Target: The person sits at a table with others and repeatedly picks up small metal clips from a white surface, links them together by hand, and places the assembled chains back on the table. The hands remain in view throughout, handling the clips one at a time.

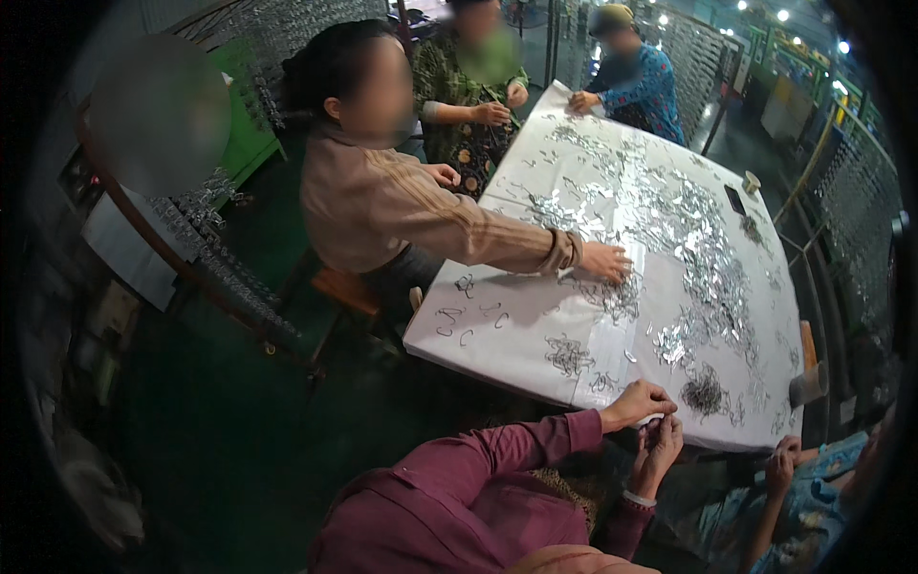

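Both my hands meet over the near edge of a white-covered table. My left hand, in a maroon sleeve, is closed with its fingertips pinched together. Just below it my right hand, with a pale band at the wrist, is closed too, its fingertips touching the left ones. A tiny whitish bit shows between them, too small to name. Nearest to my hands lie a dark tangle of wire hooks and another hook pile. Flat shiny metal pieces are scattered farther up the table.
A co-worker's hand reaches across the table from the left. Other people stand at the far end, and another's hands are at the lower right. A grey cup, a dark phone-like slab and a small cup line the right edge.
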A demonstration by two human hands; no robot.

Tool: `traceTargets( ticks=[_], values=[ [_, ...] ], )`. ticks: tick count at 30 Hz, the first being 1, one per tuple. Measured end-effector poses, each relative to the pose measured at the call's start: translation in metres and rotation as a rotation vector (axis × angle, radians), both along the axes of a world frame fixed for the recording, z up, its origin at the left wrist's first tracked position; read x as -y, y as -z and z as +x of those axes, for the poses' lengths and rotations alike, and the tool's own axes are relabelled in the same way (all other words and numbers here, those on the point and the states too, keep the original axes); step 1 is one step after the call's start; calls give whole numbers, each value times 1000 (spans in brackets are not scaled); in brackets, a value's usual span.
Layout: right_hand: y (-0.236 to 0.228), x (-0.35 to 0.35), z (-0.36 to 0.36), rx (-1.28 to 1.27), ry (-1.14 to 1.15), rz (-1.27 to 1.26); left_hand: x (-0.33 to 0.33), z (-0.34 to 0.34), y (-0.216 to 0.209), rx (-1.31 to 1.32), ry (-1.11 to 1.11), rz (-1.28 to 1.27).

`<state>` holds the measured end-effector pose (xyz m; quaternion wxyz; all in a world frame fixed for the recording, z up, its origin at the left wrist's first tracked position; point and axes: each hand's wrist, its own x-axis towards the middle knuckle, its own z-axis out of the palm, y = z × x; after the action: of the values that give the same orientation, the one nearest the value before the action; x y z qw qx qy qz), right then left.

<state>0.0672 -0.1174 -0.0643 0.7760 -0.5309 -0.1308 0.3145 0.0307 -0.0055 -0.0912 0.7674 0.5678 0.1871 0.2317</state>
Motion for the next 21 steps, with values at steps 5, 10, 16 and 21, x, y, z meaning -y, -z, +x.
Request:
traceTargets(
  ticks=[5,10,16,21],
  values=[
    [7,-14,-5,-108,82,-83,-3,-10,2,-44,-8,-112],
    [21,3,-20,-168,-44,-62,7,-37,6,-71,74,-225],
    [33,11,-17,-194,-80,-58,0,-48,30,-39,174,-327],
    [42,17,-9,-195,-54,-77,-3,-48,36,-84,239,-354]
  ],
)
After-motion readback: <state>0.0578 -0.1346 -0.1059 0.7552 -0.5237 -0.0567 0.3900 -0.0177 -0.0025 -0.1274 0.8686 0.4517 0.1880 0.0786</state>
